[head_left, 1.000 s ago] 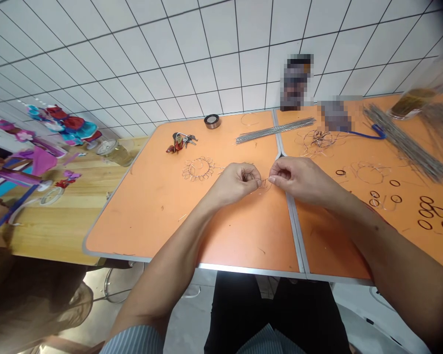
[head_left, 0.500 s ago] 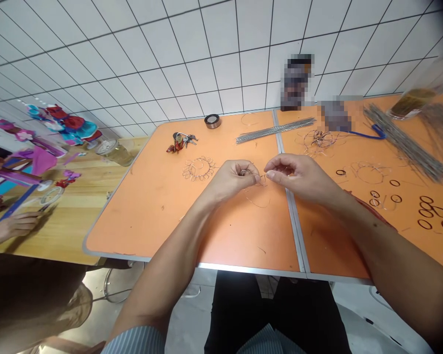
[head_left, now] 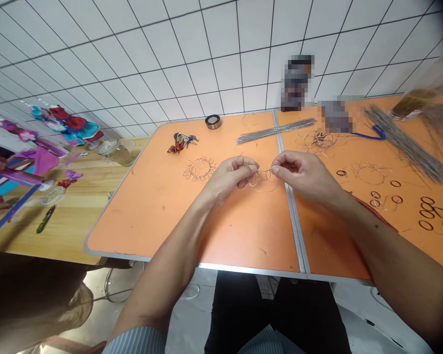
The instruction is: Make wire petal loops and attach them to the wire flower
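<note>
Thin wire bent into small loops [head_left: 266, 176] stretches between my two hands just above the orange table [head_left: 214, 231]. My left hand [head_left: 239, 173] pinches one end of it between thumb and fingers, and a short wire tip sticks up over the knuckles. The other end is pinched by my right hand [head_left: 291, 169], beside the metal seam between the table halves. A finished-looking ring of looped wire [head_left: 199, 168] lies to the left of my left hand. Behind my hands rests a bundle of straight wires [head_left: 276, 131].
A tape roll [head_left: 213, 121] and keys [head_left: 184, 140] lie toward the wall. At right are dark rings [head_left: 426, 213], a tangled wire piece [head_left: 319, 140] and a large wire bundle [head_left: 409, 145]. On the wooden table at left lie a green-handled cutter [head_left: 45, 219] and a glass jar [head_left: 114, 151].
My hands have drawn slightly apart, showing more of the wire loops between them. At left, another person's hand has pulled back, leaving the cutter on the wooden table.
</note>
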The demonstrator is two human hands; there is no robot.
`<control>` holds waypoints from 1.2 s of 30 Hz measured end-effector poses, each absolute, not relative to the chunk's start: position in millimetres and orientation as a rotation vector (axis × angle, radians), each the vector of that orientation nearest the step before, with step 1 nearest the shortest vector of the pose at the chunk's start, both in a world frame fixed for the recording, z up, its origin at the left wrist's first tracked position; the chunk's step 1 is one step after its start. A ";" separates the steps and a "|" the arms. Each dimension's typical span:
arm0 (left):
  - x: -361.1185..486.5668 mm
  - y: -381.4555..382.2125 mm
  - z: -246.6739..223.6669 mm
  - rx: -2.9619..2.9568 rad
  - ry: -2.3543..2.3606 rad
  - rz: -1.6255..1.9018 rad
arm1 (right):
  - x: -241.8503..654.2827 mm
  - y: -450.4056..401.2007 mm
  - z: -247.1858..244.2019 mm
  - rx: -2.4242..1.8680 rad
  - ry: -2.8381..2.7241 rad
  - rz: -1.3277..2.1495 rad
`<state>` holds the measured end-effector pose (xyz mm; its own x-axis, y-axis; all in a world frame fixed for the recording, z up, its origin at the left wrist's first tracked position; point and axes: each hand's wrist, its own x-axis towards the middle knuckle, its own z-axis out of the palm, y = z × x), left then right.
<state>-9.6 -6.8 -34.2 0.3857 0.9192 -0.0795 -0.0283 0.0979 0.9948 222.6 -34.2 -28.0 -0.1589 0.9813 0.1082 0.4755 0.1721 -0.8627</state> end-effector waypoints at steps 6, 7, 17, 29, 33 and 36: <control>-10.6 -4.1 -37.5 1.204 0.902 0.872 | 222.2 -33.4 -29.3 -1.326 -1.712 0.975; -10.5 -3.9 -37.7 1.199 0.901 0.873 | 222.0 -33.3 -30.3 -1.305 -1.714 0.984; -7.0 -4.6 -41.5 1.228 0.898 0.820 | 216.9 -35.0 -35.9 -1.277 -1.771 1.010; -7.6 -6.4 -40.3 1.207 0.968 0.833 | 214.3 -35.4 -34.1 -1.363 -1.746 0.999; -6.0 -6.3 -39.1 1.178 0.986 0.853 | 215.5 -33.1 -37.3 -1.376 -1.726 0.975; -4.2 -7.3 -37.7 1.173 0.993 0.865 | 215.4 -32.4 -37.4 -1.403 -1.701 0.960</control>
